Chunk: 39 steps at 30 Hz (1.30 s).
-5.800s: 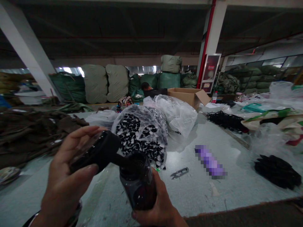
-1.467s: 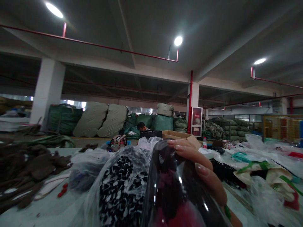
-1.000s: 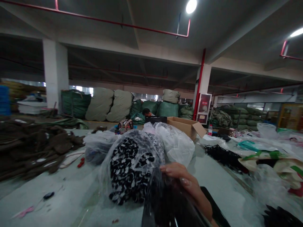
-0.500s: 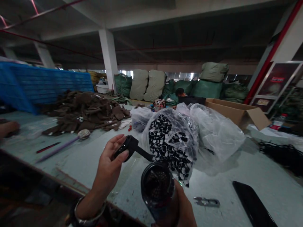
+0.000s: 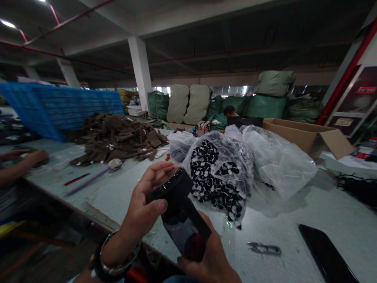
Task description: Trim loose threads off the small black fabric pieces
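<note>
My left hand (image 5: 147, 200) is closed around the side of a black bottle lid (image 5: 173, 184), its thumb in front. The lid sits at the mouth of a dark see-through drinking bottle (image 5: 179, 230); whether it is screwed tight I cannot tell. A black strap or handle hangs from the lid down along the bottle. Lower down, my right hand (image 5: 212, 255) grips the bottle's body, which leans to the left above the table edge. Just behind the bottle lies a clear plastic bag of small black-and-white pieces (image 5: 218, 177).
Thread snips (image 5: 264, 249) and a black phone (image 5: 326, 253) lie at right. A brown fabric pile (image 5: 118, 137), a purple stick (image 5: 88, 181) and a red pen (image 5: 76, 179) are at left. A co-worker's hands (image 5: 32, 159) are at far left; a cardboard box (image 5: 303, 135) stands behind.
My left hand has brought the lid over the bottle's open mouth. The bottle has tilted and moved slightly left. The view has turned a little left, showing more of the co-worker's arms.
</note>
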{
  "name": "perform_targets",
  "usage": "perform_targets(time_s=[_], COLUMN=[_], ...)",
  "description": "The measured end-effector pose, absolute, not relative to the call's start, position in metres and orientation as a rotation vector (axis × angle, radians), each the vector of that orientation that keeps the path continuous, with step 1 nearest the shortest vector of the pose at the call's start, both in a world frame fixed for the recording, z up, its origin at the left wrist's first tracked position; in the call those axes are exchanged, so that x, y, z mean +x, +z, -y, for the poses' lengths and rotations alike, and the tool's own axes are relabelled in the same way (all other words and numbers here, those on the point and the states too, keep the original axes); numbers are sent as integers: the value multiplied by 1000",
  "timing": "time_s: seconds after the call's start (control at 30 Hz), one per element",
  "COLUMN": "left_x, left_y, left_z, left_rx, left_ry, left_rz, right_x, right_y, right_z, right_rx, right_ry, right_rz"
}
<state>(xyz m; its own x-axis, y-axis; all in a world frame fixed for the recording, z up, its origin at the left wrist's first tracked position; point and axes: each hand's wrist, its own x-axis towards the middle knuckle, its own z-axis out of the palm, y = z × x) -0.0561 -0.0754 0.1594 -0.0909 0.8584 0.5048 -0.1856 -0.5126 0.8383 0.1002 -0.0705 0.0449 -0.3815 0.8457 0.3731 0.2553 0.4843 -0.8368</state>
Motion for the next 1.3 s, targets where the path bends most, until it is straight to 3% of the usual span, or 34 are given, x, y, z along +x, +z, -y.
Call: perform_targets(time_s=[0.5,0.9,1.17,1.3], left_x=[-55,-60,-67,-64], left_y=[153,143,135,137], left_z=[82,62,54,56], left_rx=[1642,1534,1455,1390], left_ry=[1335,1467,1527,1523], left_rz=[-1075,-651,-758,-686], right_x=[105,100,94,96], right_y=[45,53,61,73], right_z=[71,85,72,78], right_rx=[-876,-765,-606,-526], right_ry=[987,1383,1341,1487], right_rz=[1812,1665,1568,1520])
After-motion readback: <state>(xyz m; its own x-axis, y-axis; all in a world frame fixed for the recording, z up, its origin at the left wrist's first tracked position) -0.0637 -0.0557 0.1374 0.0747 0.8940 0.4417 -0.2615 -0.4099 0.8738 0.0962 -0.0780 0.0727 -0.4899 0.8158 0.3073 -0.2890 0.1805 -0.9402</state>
